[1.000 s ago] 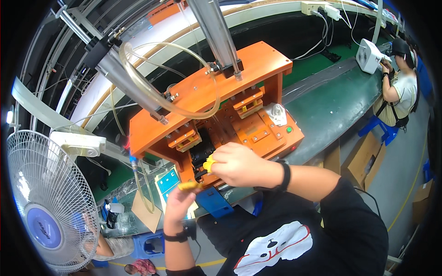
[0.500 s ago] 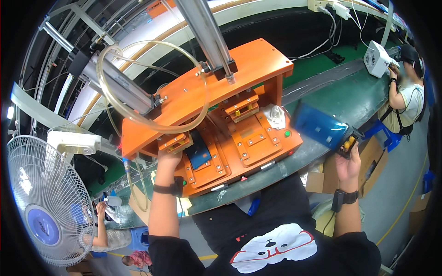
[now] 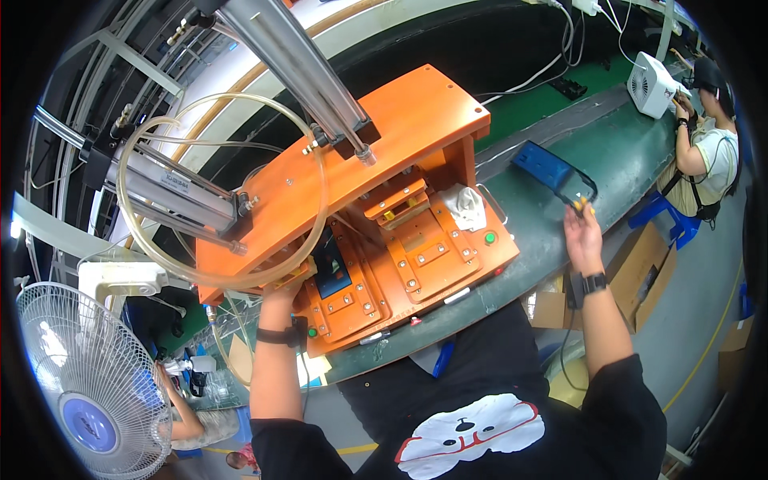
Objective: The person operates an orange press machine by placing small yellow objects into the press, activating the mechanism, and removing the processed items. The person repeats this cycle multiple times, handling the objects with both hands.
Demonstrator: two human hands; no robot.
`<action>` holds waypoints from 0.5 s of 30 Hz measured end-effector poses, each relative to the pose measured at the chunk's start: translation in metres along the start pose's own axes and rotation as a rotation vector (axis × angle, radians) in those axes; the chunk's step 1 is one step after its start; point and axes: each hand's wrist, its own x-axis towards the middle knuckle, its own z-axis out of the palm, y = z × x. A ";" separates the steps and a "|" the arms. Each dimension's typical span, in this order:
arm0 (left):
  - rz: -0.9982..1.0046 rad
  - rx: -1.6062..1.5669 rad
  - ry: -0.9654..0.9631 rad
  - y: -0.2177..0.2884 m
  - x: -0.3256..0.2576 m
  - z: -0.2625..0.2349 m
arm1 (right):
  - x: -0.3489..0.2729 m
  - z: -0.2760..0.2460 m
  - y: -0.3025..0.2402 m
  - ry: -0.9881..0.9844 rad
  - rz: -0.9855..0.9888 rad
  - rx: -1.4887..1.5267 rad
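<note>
Along the green worktop [image 3: 628, 148], the middle is dominated by the orange press [image 3: 348, 182]. To the right of the press, a blue panel [image 3: 544, 166], blurred half a second ago, has been carried farther from the body; whether it is resting on the worktop or held just above cannot be told. In the press's left station another blue panel [image 3: 330, 270] is seated, so two pieces are being dealt with at once, it seems: one inside, one out. Under the press's left side the left hand [image 3: 288, 290] is tucked, its grip hidden. Right of the press, the right hand [image 3: 584, 238] is turned palm to view, its yellow-tipped fingers [image 3: 590, 209] curled at a black loop [image 3: 593, 189]; whether that is pinched cannot be told.
</note>
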 end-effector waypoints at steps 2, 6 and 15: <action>-0.003 -0.034 -0.030 0.001 0.005 -0.002 | 0.029 0.026 0.018 -0.043 0.036 -0.035; 0.013 -0.096 -0.082 0.007 0.019 -0.004 | 0.097 0.060 0.056 -0.081 0.099 -0.078; 0.015 -0.285 -0.154 0.018 0.006 -0.019 | 0.129 0.190 0.114 -0.311 0.214 -1.244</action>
